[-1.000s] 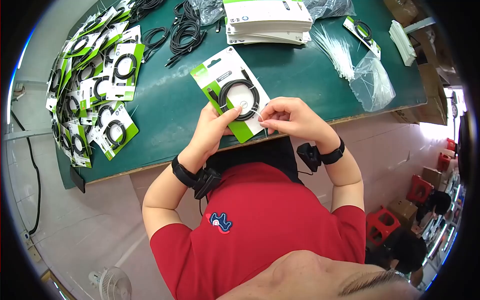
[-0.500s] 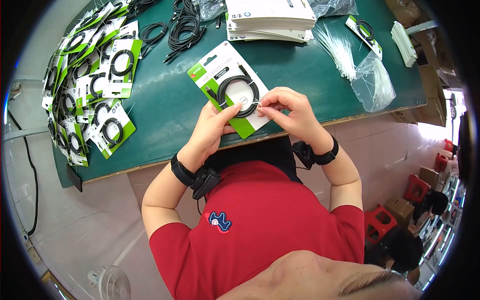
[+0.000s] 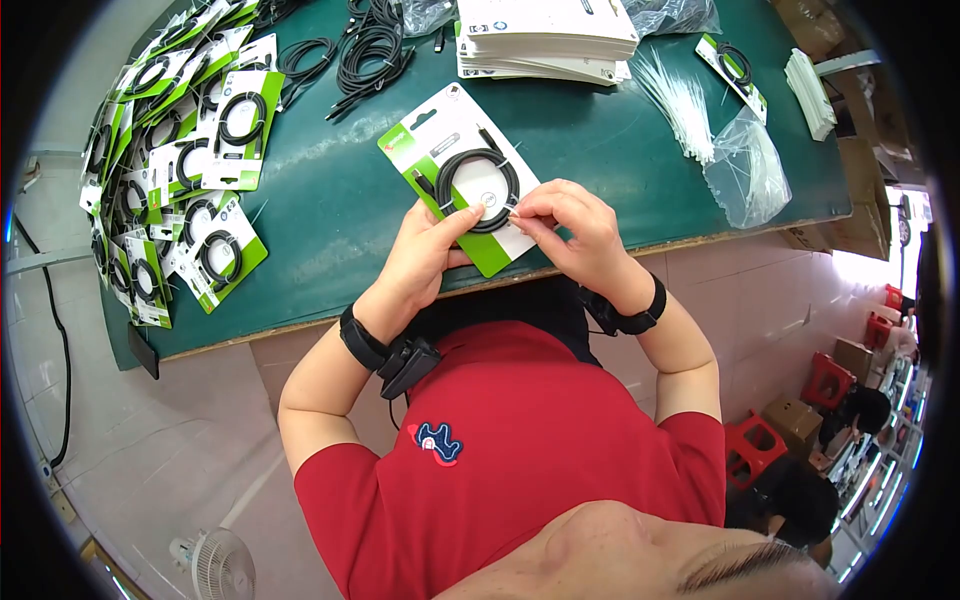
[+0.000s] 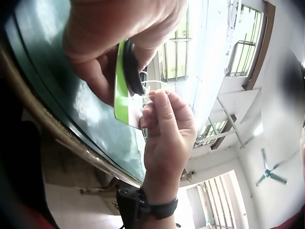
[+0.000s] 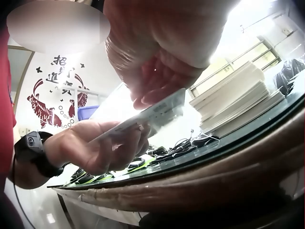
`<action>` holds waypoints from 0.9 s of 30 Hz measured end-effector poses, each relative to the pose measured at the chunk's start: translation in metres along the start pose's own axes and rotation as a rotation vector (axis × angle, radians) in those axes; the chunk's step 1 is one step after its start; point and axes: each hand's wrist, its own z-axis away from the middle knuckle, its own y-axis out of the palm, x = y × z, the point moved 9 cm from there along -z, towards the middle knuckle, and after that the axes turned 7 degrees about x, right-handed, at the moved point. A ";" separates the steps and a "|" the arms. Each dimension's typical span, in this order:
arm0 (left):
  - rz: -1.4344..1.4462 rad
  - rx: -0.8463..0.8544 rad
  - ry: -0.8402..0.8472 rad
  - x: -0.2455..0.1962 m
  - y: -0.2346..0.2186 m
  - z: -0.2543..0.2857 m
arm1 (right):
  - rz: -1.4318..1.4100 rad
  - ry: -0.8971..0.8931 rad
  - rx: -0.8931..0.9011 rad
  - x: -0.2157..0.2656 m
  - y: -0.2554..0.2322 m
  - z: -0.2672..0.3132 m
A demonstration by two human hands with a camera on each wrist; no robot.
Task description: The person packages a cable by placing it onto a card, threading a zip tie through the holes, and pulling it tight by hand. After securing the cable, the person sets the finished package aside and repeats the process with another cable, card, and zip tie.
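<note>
A green and white card (image 3: 490,255) with a coiled black cable (image 3: 446,180) on its face is held tilted over the table's front edge. My left hand (image 3: 418,255) grips the card's lower left side, thumb on the coil and fingers behind. At the coil's right side, my right hand (image 3: 582,232) pinches a thin white tie between thumb and fingertips. In the left wrist view the tie (image 4: 155,82) loops out from the coil to my right hand (image 4: 167,129). The right wrist view shows the fingers of my left hand (image 5: 102,150) under the card (image 5: 152,114).
Carded cables (image 3: 243,125) are heaped at the left of the green table (image 3: 330,200). Loose black cables (image 3: 370,65) and a stack of cards (image 3: 545,40) lie at the back. White ties (image 3: 675,105), a clear bag (image 3: 745,175) and another carded cable (image 3: 733,70) are on the right.
My right hand has come in closer to the coil, and its thumb and fingertips now pinch the tie near the cable. My left hand keeps its grip on the card, which has moved up slightly.
</note>
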 end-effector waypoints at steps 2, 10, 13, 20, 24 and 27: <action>0.001 -0.009 -0.021 0.002 0.000 0.001 | 0.030 -0.032 0.014 0.003 0.001 0.000; 0.077 0.047 -0.076 0.007 0.000 0.003 | 0.261 -0.158 0.168 0.024 0.011 0.002; 0.096 0.047 -0.065 0.005 0.003 0.006 | 0.309 -0.151 0.216 0.026 0.010 0.001; 0.135 0.091 0.019 -0.017 0.011 0.016 | -0.310 0.334 -0.006 -0.036 -0.016 0.015; 0.140 0.122 -0.002 -0.015 0.017 0.016 | -0.245 0.169 0.100 -0.015 0.002 0.017; 0.160 0.147 -0.023 -0.013 0.020 0.017 | -0.088 0.060 0.101 -0.007 0.000 0.014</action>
